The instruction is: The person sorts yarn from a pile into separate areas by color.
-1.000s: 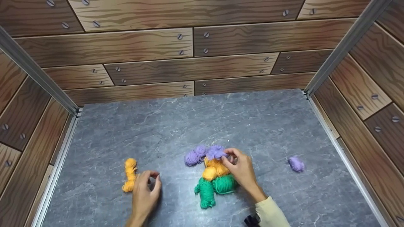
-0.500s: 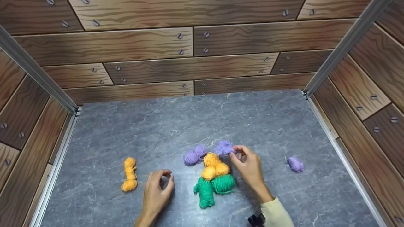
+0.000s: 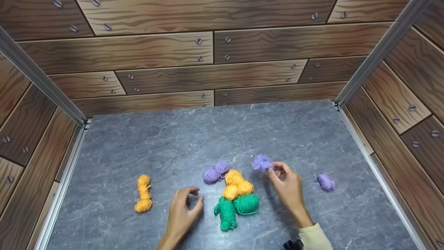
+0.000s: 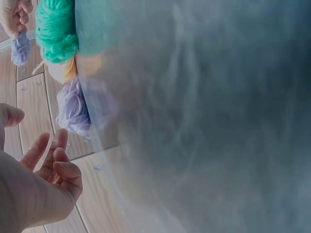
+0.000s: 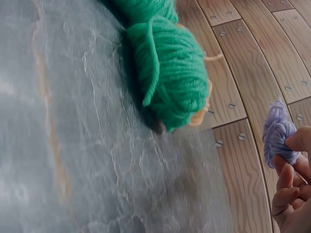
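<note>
In the head view my right hand (image 3: 288, 185) pinches a small purple yarn bundle (image 3: 262, 163) above the table, right of the yarn group. The right wrist view shows that bundle (image 5: 279, 136) between thumb and fingers. My left hand (image 3: 183, 211) holds nothing, its fingers loosely bent, just left of the group. That group has a green yarn skein (image 3: 227, 214) and a rounder green skein (image 3: 246, 203) in front, and orange yarn balls (image 3: 234, 177) stacked behind them. Two touching purple yarn balls (image 3: 215, 172) lie at its back left.
An orange yarn skein (image 3: 143, 193), narrow in the middle, lies at the left. One purple yarn ball (image 3: 326, 182) sits far right. The grey marbled tabletop (image 3: 173, 139) is bounded by wood-patterned walls (image 3: 166, 80) and metal rails (image 3: 380, 201).
My right hand has carried the purple bundle rightward, off the orange balls and away from the group. My left hand has moved right, away from the orange skein.
</note>
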The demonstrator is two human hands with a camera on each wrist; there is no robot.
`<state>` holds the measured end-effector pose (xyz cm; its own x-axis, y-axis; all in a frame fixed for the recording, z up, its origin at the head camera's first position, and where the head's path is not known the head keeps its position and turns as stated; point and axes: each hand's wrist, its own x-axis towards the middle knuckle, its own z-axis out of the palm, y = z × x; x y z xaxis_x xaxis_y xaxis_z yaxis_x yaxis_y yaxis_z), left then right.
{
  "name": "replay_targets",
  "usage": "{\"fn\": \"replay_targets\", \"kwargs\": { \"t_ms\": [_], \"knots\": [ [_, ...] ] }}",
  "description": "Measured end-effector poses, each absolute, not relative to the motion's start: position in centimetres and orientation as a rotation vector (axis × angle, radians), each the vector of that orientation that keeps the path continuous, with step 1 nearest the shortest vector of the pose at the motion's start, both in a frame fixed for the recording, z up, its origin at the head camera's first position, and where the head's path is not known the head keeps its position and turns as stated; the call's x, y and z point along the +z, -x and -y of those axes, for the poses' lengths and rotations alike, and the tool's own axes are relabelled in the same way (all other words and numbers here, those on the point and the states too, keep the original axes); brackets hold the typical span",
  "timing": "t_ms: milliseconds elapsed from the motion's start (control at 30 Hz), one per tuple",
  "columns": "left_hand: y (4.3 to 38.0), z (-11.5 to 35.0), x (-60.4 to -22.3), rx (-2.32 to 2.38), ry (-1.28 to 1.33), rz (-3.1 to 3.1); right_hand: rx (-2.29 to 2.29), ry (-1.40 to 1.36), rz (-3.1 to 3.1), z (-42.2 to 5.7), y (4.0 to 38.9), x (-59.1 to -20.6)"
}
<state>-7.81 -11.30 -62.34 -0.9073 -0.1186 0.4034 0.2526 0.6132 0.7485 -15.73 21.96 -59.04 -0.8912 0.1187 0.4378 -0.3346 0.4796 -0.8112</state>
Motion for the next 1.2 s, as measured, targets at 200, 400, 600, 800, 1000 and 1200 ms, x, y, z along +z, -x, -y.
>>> {"fn": "replay_targets", "kwargs": {
  "t_ms": [200, 400, 600, 800, 1000, 1200],
  "knots": [
    [7.9, 10.4, -62.4, -1.257, 0.126, 2.437, 1.381, -0.084, 2.304, -23.1, 15.6, -59.3],
    [8.5, 8.9, -62.0, -1.337, 0.172, 2.449, 1.358, -0.009, 2.306, -24.2, 15.5, -59.5],
    [9.3, 7.4, -61.4, -1.379, 0.202, 2.477, 1.335, 0.055, 2.315, -25.3, 15.3, -59.8],
    [9.8, 6.7, -61.4, -1.406, 0.207, 2.518, 1.304, 0.075, 2.291, -26.4, 15.0, -60.0],
    [10.0, 6.3, -61.8, -1.4, 0.211, 2.536, 1.246, 0.136, 2.317, -27.7, 14.5, -60.4],
    [9.8, 5.7, -61.9, -1.371, 0.202, 2.569, 1.216, 0.224, 2.346, -29.0, 14.0, -60.7]
  ]
}}
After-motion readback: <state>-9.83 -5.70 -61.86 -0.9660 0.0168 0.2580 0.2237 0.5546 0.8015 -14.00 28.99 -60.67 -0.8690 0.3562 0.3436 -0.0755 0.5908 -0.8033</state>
